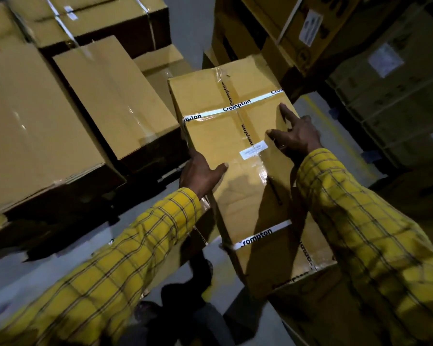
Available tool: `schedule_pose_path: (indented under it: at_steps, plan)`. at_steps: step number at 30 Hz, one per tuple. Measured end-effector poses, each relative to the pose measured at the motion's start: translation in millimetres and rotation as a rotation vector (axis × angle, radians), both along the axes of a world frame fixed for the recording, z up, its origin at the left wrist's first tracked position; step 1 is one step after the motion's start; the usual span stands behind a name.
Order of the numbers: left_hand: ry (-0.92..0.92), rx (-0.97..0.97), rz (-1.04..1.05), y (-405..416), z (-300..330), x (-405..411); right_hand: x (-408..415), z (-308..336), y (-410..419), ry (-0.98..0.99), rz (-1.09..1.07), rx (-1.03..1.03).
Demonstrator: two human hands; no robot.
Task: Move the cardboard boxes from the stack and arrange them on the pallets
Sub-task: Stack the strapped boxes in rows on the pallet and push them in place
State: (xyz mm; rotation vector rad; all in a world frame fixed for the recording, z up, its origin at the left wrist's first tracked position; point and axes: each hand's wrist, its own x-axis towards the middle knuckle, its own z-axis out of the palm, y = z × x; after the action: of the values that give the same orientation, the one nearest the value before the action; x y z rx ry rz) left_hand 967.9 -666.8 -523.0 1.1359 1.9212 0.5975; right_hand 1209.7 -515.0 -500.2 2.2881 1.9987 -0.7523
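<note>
A long brown cardboard box (238, 156) with white "Crompton" straps and a small white label is held out in front of me above the floor. My left hand (200, 174) clasps its left edge, thumb on top and fingers hidden under the side. My right hand (294, 136) presses on the top near the right edge, fingers spread. Both arms wear yellow checked sleeves. Several taped cardboard boxes (115, 98) lie side by side at the left; whatever they rest on is hidden in shadow.
More strapped boxes (85, 18) are stacked at the back left. A tall stack of cartons (298, 28) rises at the upper right, with wrapped cartons (395, 101) further right. Grey floor (68, 265) shows below, with my dark shoes (198, 275) under the box.
</note>
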Motion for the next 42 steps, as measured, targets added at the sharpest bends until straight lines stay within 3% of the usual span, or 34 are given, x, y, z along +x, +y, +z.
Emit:
schedule_pose_path:
  at_steps: [15,30,42]
  plan:
    - [0.027,0.162,0.08,63.8,34.4,-33.5,-40.1,43.2,82.3,0.009,0.113,0.156]
    - [0.051,0.079,0.294,178.8,8.9,-41.6,-73.7,3.5,224.1,0.396,0.287,0.006]
    - [0.093,0.058,0.343,219.2,-26.5,-94.2,-129.2,-44.7,274.2,0.494,0.25,-0.027]
